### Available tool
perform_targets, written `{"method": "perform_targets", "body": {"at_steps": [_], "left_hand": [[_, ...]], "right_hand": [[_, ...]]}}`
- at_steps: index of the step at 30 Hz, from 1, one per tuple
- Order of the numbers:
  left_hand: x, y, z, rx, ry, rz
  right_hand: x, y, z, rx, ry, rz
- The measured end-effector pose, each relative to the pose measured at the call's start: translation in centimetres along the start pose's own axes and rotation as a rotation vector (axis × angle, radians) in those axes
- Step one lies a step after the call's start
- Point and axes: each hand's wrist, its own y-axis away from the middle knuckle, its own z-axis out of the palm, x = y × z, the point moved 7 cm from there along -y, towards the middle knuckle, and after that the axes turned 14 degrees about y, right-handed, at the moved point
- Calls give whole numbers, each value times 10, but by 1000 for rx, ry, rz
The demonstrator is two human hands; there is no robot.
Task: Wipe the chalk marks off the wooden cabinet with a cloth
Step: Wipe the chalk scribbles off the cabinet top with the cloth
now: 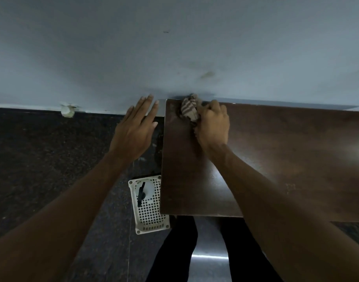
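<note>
**Inspector:** Right hand [212, 123] is closed round a bunched striped cloth [189, 108], pressing it onto the top of the wooden cabinet [276, 151] at the far left corner, close to the wall [174, 47]. Left hand [136, 125] is spread flat, fingers wide, holding nothing, off the cabinet's left edge; whether it touches the wall I cannot tell

**Assistant:** Any chalk visible?

**Inspector:** A faint pale smudge beside the cloth near the corner; the picture is soft, so I would not swear to it. My advice: keep the pad flat under the palm, work short overlapping strokes out from the corner, and turn the cloth to a clean face so dust is lifted, not smeared

**Assistant:** Hazards?

**Inspector:** A white perforated basket [149, 204] sits on the dark floor [42, 159] below the left edge; dust may drop there
</note>
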Motion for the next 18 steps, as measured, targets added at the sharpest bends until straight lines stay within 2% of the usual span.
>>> {"method": "perform_targets", "body": {"at_steps": [5,9,13,15,18], "left_hand": [[14,-2,-12,62,83,96],[24,-16,-10,5,192,127],[40,-32,5,-99,188,164],[48,-38,15,-151,163,169],[54,-45,33,-328,171,79]], "right_hand": [[-41,1,2,19,-12,-68],[-64,34,3,21,6,-345],[-47,87,17,-52,18,-510],[-18,102,25,-86,28,-499],[45,105,26,-41,32,-378]]}}
